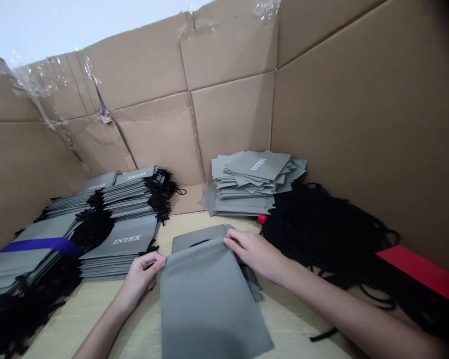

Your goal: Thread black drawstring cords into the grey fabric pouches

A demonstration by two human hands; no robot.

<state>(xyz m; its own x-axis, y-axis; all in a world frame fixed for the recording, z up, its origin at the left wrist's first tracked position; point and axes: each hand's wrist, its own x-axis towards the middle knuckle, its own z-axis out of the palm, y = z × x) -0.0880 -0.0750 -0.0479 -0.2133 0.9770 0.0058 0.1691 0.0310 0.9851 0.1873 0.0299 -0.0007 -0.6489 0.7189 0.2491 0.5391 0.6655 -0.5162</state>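
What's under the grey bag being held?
Beneath the held grey bag, another grey bag shows, on a pale table. Most of that lower bag is covered, and anything further underneath is hidden.

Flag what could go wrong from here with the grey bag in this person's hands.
The black cords heaped beside the right hand could snag the grey drawstring bag, which hangs off its held edge. The left hand works close to the INTEX-printed stack, so an elbow or bag edge might topple it.
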